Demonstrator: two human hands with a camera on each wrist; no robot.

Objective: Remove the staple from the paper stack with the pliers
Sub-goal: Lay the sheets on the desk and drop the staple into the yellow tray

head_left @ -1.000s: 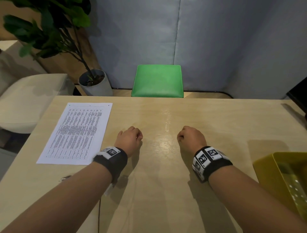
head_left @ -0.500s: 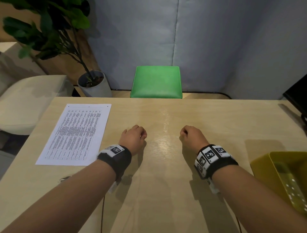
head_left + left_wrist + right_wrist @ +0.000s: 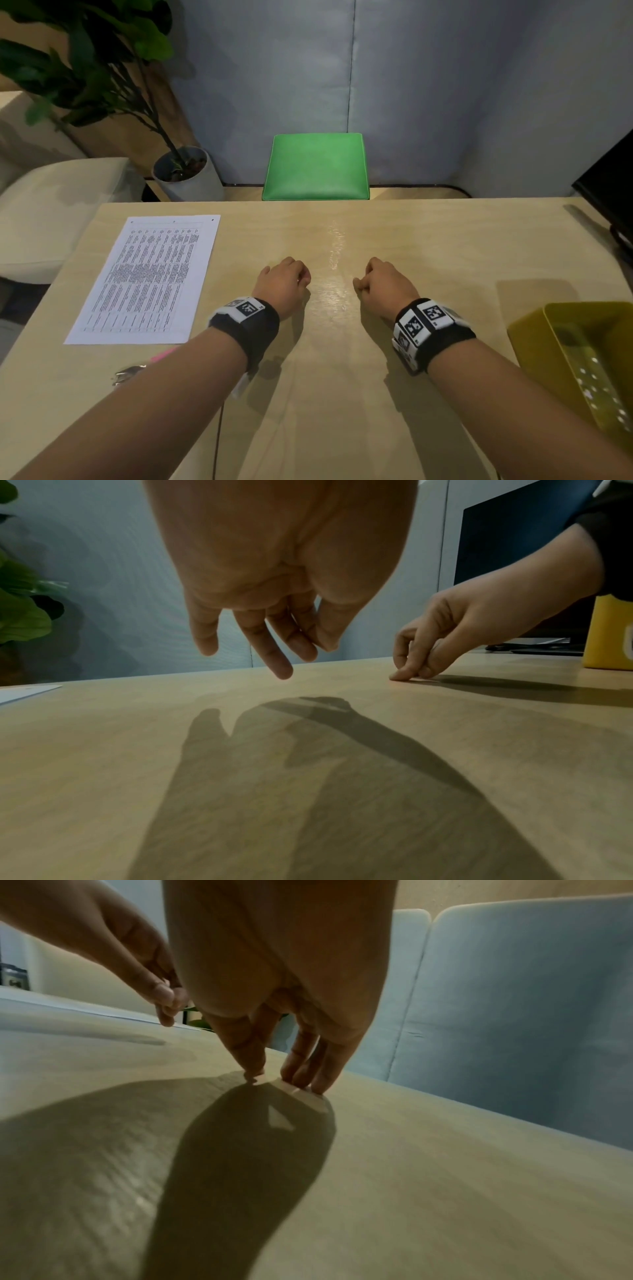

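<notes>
The printed paper stack (image 3: 147,277) lies flat at the table's left; its corner (image 3: 24,692) shows in the left wrist view. The staple is too small to make out. The pliers lie near the front left edge, mostly hidden under my left forearm: metal tips (image 3: 128,373) and a pink handle (image 3: 164,353) show. My left hand (image 3: 284,281) hovers just over mid-table, its fingers (image 3: 274,653) hanging loose and holding nothing. My right hand (image 3: 383,284) is beside it, its loosely curled fingertips (image 3: 253,1066) touching the bare tabletop.
A yellow bin (image 3: 534,329) stands at the right front of the wooden table (image 3: 445,240). A green stool (image 3: 317,168) and a potted plant (image 3: 185,174) are behind the far edge. A dark monitor (image 3: 609,185) sits at the far right.
Both hands stay at mid-table, drifting slightly closer together. My left forearm has shifted a little right, and the pliers' pink handle now shows beside it.
</notes>
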